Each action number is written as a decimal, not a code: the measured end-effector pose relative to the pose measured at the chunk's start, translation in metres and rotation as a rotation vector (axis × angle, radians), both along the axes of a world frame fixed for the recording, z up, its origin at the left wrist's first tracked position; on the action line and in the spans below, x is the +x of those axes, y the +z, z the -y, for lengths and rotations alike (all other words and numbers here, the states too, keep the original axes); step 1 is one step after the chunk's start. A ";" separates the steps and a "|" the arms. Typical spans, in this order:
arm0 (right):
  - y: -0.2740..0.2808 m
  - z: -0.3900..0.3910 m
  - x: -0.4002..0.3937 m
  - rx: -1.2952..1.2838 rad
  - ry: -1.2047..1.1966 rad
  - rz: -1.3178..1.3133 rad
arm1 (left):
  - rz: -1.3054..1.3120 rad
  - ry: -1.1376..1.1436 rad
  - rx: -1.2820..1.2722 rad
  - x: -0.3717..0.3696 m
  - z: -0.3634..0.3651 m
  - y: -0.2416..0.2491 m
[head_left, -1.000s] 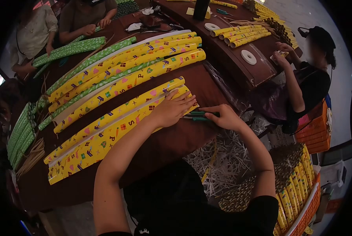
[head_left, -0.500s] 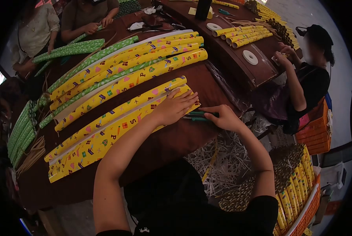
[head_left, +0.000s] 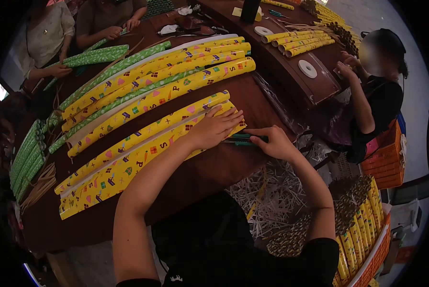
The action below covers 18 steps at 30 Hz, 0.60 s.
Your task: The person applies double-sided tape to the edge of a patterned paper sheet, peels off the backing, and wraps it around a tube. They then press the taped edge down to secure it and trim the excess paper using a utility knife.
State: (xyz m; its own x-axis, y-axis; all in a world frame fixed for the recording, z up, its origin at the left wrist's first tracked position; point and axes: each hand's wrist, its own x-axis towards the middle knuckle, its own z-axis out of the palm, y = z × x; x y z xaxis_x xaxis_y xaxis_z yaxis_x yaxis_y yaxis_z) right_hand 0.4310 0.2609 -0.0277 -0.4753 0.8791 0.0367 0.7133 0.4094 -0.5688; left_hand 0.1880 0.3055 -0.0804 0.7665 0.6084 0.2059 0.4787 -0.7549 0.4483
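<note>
A yellow printed wrapping-paper sheet lies across the table in front of me, its far side rolled into a long tube. My left hand rests flat on the sheet near its right end, fingers stretched and side by side. Just right of that end is my right hand, its index finger pointing at the paper's edge and the other fingers curled. A thin dark thing shows at its fingertips, too small to name. Under and beside the fingers, a green and dark object is partly hidden.
Yellow rolls and green rolls lie beyond the sheet. White paper shreds fill the space below the table's edge. An orange crate holds yellow rolls at lower right. Several people work around; one sits at the right table.
Both hands keep nearly the same place on and beside the sheet. At the upper left, a person's hand has shifted along the green rolls. The view has moved slightly.
</note>
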 end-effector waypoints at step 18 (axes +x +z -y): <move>0.010 0.006 -0.006 -0.076 0.006 0.017 | 0.019 -0.004 -0.018 -0.001 -0.004 -0.001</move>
State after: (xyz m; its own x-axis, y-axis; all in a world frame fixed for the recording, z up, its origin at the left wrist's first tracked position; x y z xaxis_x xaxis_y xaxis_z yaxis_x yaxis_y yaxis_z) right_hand 0.4252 0.2553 -0.0177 -0.4809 0.8760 -0.0377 0.7204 0.3702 -0.5865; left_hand 0.1873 0.3097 -0.0815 0.7648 0.6091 0.2098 0.4671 -0.7485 0.4707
